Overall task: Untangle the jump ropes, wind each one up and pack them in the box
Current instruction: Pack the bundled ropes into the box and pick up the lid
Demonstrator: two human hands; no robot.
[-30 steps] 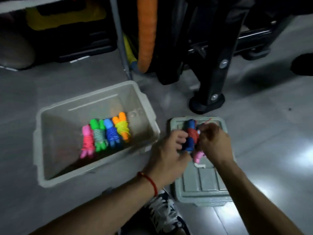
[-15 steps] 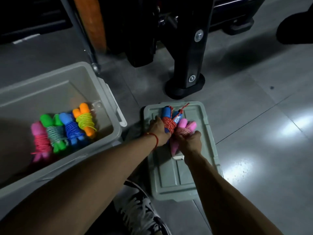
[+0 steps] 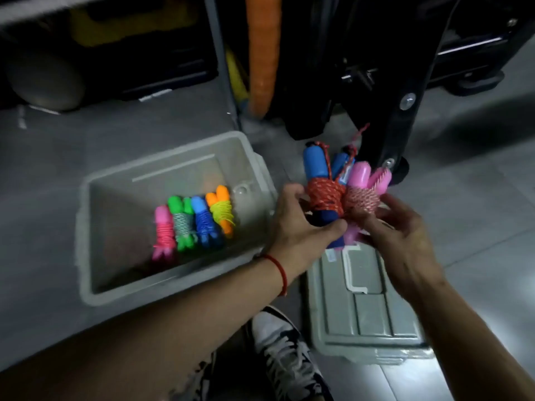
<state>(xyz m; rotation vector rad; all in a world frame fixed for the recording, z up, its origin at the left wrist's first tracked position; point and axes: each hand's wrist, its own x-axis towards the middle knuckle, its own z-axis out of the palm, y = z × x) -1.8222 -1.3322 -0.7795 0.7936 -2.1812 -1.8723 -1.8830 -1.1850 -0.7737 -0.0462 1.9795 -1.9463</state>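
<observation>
Jump ropes: two wound bundles sit at frame centre-right, held above the lid's [image 3: 364, 322] upper end, handles pointing up-frame. The left hand [image 3: 298, 224] grips the blue-handled bundle [image 3: 324, 195]; the right hand [image 3: 405, 235] holds the pink-handled bundle [image 3: 363, 198], touching it. The open box [image 3: 95, 227], centre-left, holds four wound ropes [image 3: 194, 224] in a row, with bare floor left of them.
</observation>
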